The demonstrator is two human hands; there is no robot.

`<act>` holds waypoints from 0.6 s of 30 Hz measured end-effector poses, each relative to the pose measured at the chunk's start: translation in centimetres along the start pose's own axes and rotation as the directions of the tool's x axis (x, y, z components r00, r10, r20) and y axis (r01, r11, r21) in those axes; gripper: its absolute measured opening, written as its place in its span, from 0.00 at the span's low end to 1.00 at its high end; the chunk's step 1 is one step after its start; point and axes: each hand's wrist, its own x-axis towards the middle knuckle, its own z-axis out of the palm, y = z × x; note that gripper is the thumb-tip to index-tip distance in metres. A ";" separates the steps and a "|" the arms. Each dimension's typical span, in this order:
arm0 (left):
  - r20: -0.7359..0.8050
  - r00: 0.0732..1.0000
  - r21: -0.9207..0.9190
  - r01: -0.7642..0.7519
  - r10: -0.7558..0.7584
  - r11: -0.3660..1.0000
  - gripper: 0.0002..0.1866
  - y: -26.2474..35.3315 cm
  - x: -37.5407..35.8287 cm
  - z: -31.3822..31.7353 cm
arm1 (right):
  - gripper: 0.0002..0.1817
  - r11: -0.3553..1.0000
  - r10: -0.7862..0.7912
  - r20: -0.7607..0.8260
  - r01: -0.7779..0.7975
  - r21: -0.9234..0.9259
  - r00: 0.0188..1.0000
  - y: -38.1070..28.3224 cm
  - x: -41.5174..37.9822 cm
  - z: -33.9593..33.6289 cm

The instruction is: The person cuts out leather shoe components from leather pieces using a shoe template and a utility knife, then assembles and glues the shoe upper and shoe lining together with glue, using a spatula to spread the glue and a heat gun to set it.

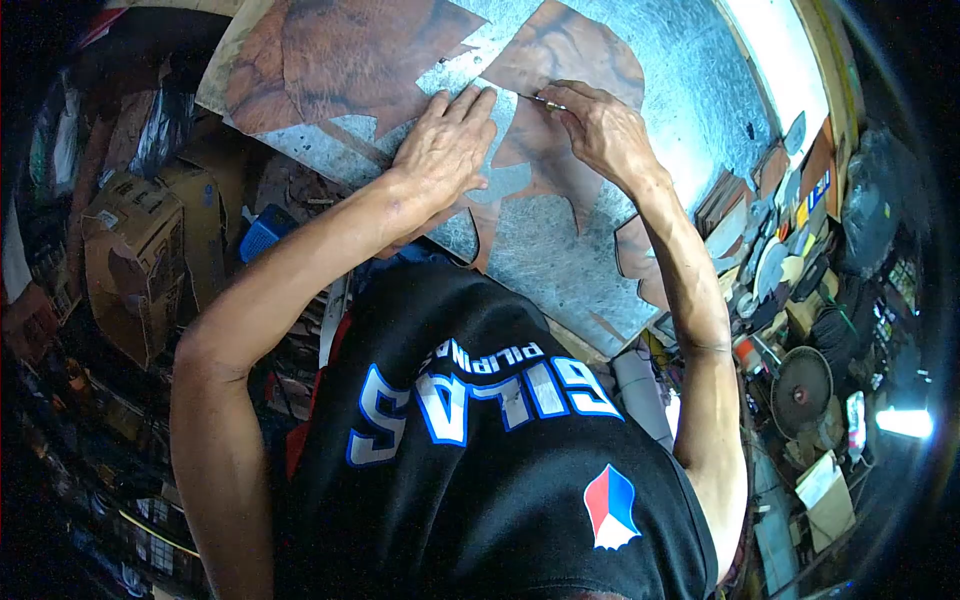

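My left hand (pixel 448 142) lies flat with its fingers stretched out. Its fingertips press on a pale grey flat piece (pixel 505 122), which looks like a pattern and lies over brown marbled leather (pixel 575 55). In my right hand (pixel 612 138) is a slim pointed cutting tool (pixel 543 101), pinched between thumb and fingers. The tool's tip points left and meets the leather close to the grey piece's edge. Whether its end is a blade or a spike is too small to make out. Another large brown leather piece (pixel 350 60) spreads to the left of my left hand.
A scratched metal-topped work board (pixel 690 110) carries the leather, with cut-out gaps showing its surface. Cardboard boxes (pixel 135 250) stand at left, near a blue object (pixel 265 232). Scraps and tools crowd the right side, beside a round dark disc (pixel 802 392) and a lit lamp (pixel 905 422).
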 end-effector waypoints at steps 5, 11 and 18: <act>-0.016 1.000 0.018 -0.019 0.019 1.000 0.34 0.1 0.0 0.0 | 0.15 1.000 -0.017 -0.030 0.017 -0.007 0.999 0.4 0.0 0.2; -0.032 0.991 -0.006 -0.130 0.130 0.992 0.30 -1.0 0.1 -0.5 | 0.15 0.997 -0.050 -0.042 0.052 0.050 0.998 0.2 -0.2 -0.1; -0.023 0.979 -0.015 -0.203 0.203 0.979 0.28 -1.7 0.5 -0.8 | 0.17 0.861 0.448 -0.364 -0.284 0.423 0.816 -7.6 -3.6 4.4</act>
